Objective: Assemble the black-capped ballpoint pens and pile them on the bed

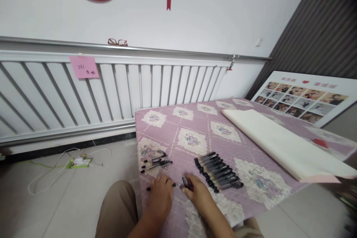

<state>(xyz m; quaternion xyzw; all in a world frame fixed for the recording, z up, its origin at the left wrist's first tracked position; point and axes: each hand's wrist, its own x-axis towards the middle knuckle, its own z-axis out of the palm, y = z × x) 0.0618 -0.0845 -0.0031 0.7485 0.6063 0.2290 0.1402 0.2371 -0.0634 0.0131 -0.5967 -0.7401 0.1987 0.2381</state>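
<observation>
My left hand (161,195) is curled on a thin black pen (149,188) that lies across the near edge of the pink patterned table (195,126). My right hand (197,192) is closed on a small dark pen cap (185,181) next to the pen's right end. To the right lies a neat row of several capped black pens (219,172). To the upper left of my hands lie a few loose pens (155,161), uncapped or askew.
A long roll of cream paper (284,145) lies across the table's right side. A white radiator (111,85) with a pink note (83,67) lines the wall. Cables and a green item (79,162) sit on the floor at left. A photo board (304,98) leans at right.
</observation>
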